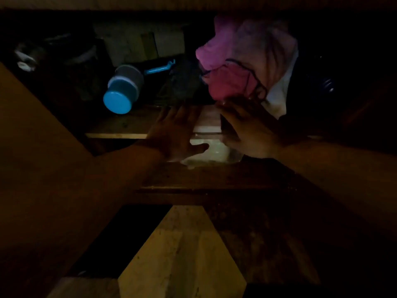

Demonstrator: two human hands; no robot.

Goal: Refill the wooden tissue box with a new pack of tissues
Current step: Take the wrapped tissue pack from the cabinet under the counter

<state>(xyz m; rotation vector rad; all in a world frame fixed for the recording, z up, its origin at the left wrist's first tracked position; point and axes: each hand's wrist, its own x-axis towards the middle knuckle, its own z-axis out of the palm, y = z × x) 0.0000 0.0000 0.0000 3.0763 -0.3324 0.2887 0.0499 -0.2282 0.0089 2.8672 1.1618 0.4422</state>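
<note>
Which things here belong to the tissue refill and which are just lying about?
For the job:
- tissue pack, pale, between both hands
- left hand and right hand, on either side of it

Lying about:
- blue-capped container on its side
- pink cloth
- blue clip-like piece

I think this is a home, a dim storage cupboard. On the wooden shelf I see bunched pink and white clothes just beyond the hands, and a blue-lidded plastic container further left.
</note>
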